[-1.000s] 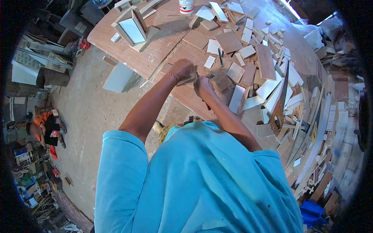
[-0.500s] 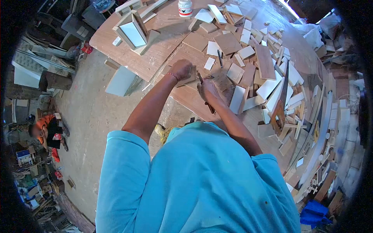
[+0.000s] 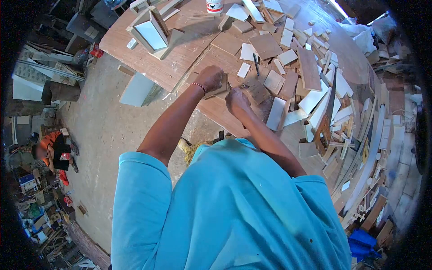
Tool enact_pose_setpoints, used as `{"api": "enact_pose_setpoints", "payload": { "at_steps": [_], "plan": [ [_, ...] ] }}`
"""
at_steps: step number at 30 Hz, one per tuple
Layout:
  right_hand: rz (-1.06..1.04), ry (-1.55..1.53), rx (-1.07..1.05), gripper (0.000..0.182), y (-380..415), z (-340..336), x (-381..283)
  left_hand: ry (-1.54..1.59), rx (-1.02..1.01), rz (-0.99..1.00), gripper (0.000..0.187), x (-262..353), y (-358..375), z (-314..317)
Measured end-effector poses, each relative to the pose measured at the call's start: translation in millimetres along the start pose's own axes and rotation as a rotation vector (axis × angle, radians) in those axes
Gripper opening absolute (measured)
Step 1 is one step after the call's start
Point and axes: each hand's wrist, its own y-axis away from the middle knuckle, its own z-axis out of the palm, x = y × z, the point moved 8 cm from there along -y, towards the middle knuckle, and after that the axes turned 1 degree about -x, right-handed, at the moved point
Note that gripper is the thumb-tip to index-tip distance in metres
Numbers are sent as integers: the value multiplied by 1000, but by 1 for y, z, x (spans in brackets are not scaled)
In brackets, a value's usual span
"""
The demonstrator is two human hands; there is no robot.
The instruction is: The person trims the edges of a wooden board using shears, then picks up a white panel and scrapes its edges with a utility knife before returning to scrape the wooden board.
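Observation:
My left hand [image 3: 209, 78], with a striped cord at the wrist, is closed at the edge of a small brown wood piece [image 3: 222, 88] on the workbench [image 3: 177, 67]. Just to its right, my right hand [image 3: 237, 100] is closed around a slim dark tool [image 3: 230, 85]. Only a short end of the tool shows, close to the wood piece; its kind is hidden by my fingers. A flat brown board [image 3: 258, 92] lies right of my right hand. Beyond it are a dark pen-like stick [image 3: 256, 64] and a small white block [image 3: 243, 70].
Many wood offcuts [image 3: 308, 67] are heaped on the right, with a handsaw [image 3: 323, 130] among them. A wooden frame [image 3: 153, 33] stands at the back left, a white tub [image 3: 214, 6] at the back. A person in orange [image 3: 51, 146] is far left on the floor.
My right hand has shifted slightly up and left, and less of the dark tool shows now. My left hand stays by the wood piece. The view has shifted slightly.

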Motion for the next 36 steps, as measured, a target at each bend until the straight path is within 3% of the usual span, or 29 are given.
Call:
{"api": "enact_pose_setpoints", "payload": {
  "at_steps": [3, 5, 9, 11, 13, 18, 20, 23, 27, 30, 32, 36],
  "plan": [
    [82, 2, 78, 28, -24, 12, 12, -11, 67, 65, 9, 8, 5, -8],
    [-103, 82, 0, 27, -28, 19, 4, -14, 53, 57, 9, 10, 6, -4],
    [-125, 83, -101, 25, -27, 8, 10, -61, 20, 67, 9, 8, 4, 1],
    [-298, -232, -112, 27, -31, 12, 15, -66, 29, 55, 9, 5, 0, 2],
    [-301, -202, -87, 26, -25, 15, 16, -63, 27, 36, 9, 0, -1, 5],
    [-227, -97, -21, 25, -6, 12, 11, -62, 66, 72, 9, 4, 1, -1],
    [14, -254, 69, 25, -11, 13, 30, -61, 42, 45, 10, 3, 0, 2],
    [-20, -53, 88, 26, -20, 21, 25, -62, 48, 38, 10, 3, 1, 2],
    [83, -68, -16, 26, -31, 29, 23, -39, 38, 45, 10, 5, 3, 3],
    [-19, -14, 170, 27, -24, 2, 15, -6, 61, 90, 10, 6, 3, 1],
    [-296, 4, -115, 30, -32, 14, 7, -38, 48, 74, 10, 8, 3, 1],
    [-325, -36, -131, 30, -15, 7, 8, -43, 24, 61, 10, 7, 2, -4]
  ]
}}
